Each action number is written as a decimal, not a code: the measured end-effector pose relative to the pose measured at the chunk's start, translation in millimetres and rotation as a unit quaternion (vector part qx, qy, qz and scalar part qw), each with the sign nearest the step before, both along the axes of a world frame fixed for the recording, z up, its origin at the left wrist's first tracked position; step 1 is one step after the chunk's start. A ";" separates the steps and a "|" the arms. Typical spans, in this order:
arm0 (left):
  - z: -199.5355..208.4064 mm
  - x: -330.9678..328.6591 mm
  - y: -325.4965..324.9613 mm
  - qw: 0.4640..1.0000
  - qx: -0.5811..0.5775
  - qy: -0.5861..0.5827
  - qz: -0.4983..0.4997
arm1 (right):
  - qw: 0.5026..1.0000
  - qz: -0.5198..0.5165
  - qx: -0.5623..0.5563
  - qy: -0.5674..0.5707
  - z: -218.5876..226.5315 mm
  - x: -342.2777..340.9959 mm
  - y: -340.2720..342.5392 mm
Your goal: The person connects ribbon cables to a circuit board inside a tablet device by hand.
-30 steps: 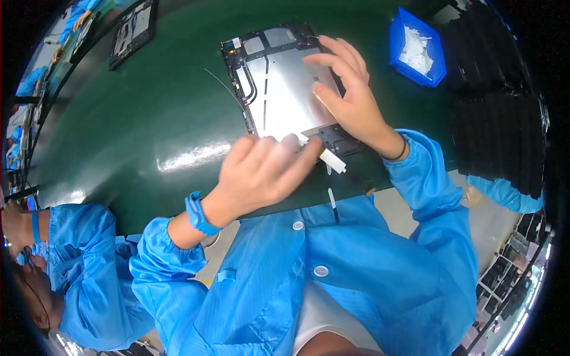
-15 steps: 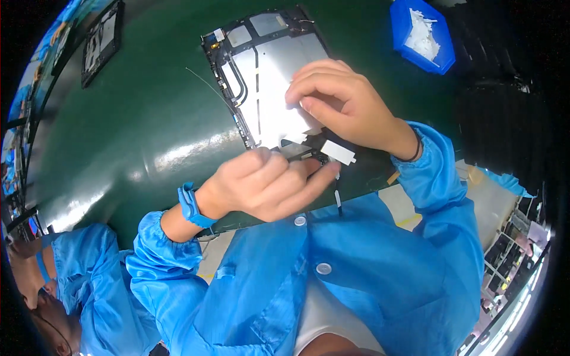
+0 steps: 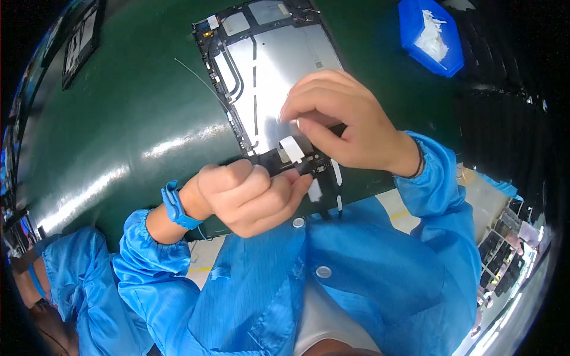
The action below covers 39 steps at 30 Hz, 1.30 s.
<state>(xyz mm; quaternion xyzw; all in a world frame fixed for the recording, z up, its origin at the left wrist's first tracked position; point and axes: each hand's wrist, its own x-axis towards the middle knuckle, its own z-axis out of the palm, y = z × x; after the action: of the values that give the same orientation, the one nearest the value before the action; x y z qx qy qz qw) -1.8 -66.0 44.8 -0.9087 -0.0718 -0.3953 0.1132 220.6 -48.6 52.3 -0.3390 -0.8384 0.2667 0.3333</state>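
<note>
An opened tablet-like panel [image 3: 297, 56], with a silver metal back, a black frame and dark cables along its left side, lies on the green work surface. My left hand [image 3: 249, 199] is closed at its near edge, fingertips pressed together; what they grip is hidden. Just beyond those fingertips a small white tab [image 3: 292, 149] stands out over the panel. A blurred white strip [image 3: 315, 190] hangs right beside the same fingers. Over the panel's near right part, my right hand [image 3: 341, 121] has its fingers curled and thumb close to them; anything between them is too small to name.
At the far right stands a blue bin [image 3: 408, 32] with white scraps [image 3: 433, 38] in it. Another dark panel [image 3: 82, 44] lies at the far left. A thin wire [image 3: 196, 75] sticks out left of the opened panel. A co-worker's blue sleeve [image 3: 89, 285] is at lower left.
My left hand has drawn slightly left and nearer. A white tab now shows left of where one stood, and a blurred white strip appears beside my fingers. The right hand has shifted slightly nearer.
</note>
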 end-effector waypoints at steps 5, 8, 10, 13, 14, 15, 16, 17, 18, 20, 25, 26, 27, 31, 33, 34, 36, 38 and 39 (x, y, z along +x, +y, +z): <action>-4.2 -4.4 2.9 1.000 -0.025 0.008 -0.004 | 0.998 0.055 0.001 -0.014 8.6 -2.2 -4.1; -5.1 -3.7 3.7 1.000 -0.017 0.013 0.003 | 0.996 0.067 0.028 -0.046 10.3 1.0 -1.3; -5.4 -3.6 3.8 1.000 -0.022 0.015 0.004 | 0.994 0.077 0.033 -0.066 9.5 2.4 0.3; -4.3 -3.9 4.7 0.999 -0.018 0.028 -0.009 | 0.991 0.091 0.048 -0.088 7.0 3.1 2.2; -4.1 -4.0 4.8 0.999 -0.011 0.037 -0.023 | 0.989 0.085 0.059 -0.102 6.1 2.6 2.5; -4.4 -4.4 4.5 0.999 -0.010 0.037 -0.024 | 0.988 0.079 0.071 -0.116 5.6 1.6 2.6; -5.0 -4.7 3.8 0.999 -0.010 0.035 -0.029 | 0.988 0.078 0.071 -0.116 4.6 -0.3 2.3; -5.2 -4.9 3.3 0.999 -0.010 0.034 -0.034 | 0.988 0.068 0.080 -0.113 3.3 -2.8 1.7; -5.1 -5.3 3.5 0.999 -0.011 0.035 -0.030 | 0.988 0.062 0.089 -0.109 2.3 -5.4 1.9; -5.4 -4.9 5.5 0.998 -0.008 0.034 -0.043 | 0.990 0.068 0.062 -0.106 14.1 -0.5 5.8; -12.4 -5.1 0.6 0.999 -0.013 0.021 -0.030 | 0.989 0.094 0.024 -0.116 18.7 2.7 3.8; -13.0 -5.0 0.1 0.999 -0.015 0.020 -0.029 | 0.988 0.093 0.034 -0.121 16.9 0.3 2.4; -12.7 -4.2 0.5 0.999 -0.016 0.018 -0.030 | 0.987 0.091 0.044 -0.126 15.9 -1.6 0.8; -11.7 -3.5 3.7 0.999 0.001 0.011 -0.041 | 0.985 0.073 0.080 -0.136 15.5 -3.9 -0.2; -13.2 -2.5 5.2 0.998 0.014 0.016 -0.052 | 0.984 -0.010 0.079 -0.160 20.7 -3.9 7.1; -14.9 1.2 4.2 0.997 0.048 -0.018 -0.066 | 0.982 -0.036 0.100 -0.158 23.3 0.0 13.7; -20.0 -2.3 -2.9 0.996 0.039 -0.051 -0.061 | 0.974 -0.096 0.151 -0.139 23.1 17.0 35.0; -10.0 -8.5 4.4 0.997 -0.062 -0.044 -0.032 | 0.972 -0.229 -0.044 0.029 44.4 16.4 38.7; -2.6 -3.4 11.8 0.986 -0.156 -0.048 -0.038 | 0.968 -0.245 0.054 -0.024 30.6 82.0 39.2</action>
<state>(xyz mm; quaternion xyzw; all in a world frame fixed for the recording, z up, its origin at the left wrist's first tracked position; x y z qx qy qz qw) -5.2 -54.3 42.2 -0.8971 -0.1034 -0.4268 -0.0483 302.6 -9.4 82.9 -0.5223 -0.7506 0.1226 0.3858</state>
